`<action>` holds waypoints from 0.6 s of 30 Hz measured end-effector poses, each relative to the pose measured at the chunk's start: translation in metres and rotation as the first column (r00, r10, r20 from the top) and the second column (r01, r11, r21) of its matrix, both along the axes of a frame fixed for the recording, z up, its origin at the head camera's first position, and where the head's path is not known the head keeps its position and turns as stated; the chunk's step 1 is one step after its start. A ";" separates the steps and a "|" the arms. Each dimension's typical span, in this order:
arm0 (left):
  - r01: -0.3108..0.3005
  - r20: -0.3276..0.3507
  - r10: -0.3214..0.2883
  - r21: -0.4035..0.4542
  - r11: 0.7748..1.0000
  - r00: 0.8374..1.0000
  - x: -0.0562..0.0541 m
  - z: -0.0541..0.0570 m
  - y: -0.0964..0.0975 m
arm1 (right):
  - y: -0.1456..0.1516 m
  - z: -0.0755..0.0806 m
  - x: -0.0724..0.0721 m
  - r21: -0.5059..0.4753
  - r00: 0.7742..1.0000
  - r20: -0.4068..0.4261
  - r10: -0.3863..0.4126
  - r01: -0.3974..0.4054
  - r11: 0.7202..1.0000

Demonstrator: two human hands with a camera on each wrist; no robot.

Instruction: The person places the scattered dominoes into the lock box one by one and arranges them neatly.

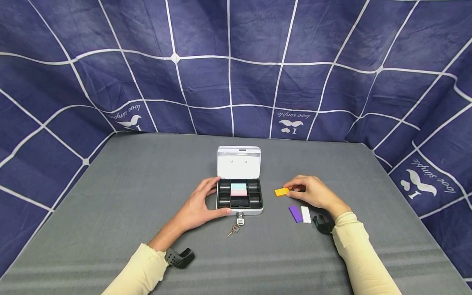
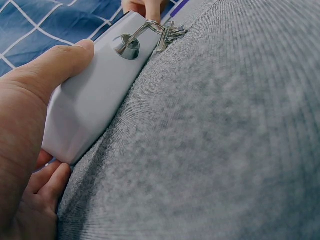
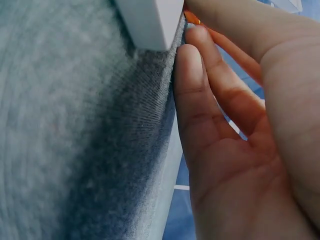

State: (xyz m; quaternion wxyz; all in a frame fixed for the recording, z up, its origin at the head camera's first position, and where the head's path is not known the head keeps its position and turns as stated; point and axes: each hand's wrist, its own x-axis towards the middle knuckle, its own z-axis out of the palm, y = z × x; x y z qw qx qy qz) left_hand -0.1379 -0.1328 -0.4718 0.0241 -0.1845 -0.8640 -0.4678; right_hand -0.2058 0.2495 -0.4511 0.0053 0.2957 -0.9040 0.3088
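A small white cash box stands with its lid raised, showing a black compartment tray. In its middle compartment lie a light blue block and a pink block. My left hand grips the box's left side, thumb against the front wall and fingers along the side. Keys hang from the front lock. To the right of the box, my right hand pinches an orange block between thumb and fingers; in the right wrist view only a sliver of it shows.
A purple block and a white block lie side by side on the grey table cover, just in front of the right hand. A blue cloth with white lines hangs behind and at the sides.
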 end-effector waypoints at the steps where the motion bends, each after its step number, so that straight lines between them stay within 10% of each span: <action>1: -0.001 -0.002 0.001 0.001 1.000 1.000 0.000 0.000 0.000 | 0.000 0.000 0.000 -0.004 1.000 -0.005 0.002 -0.002 1.000; 18: 0.001 -0.007 -0.001 0.017 1.000 1.000 0.001 -0.002 0.000 | -0.002 0.003 0.001 0.006 0.999 -0.039 -0.009 0.009 1.000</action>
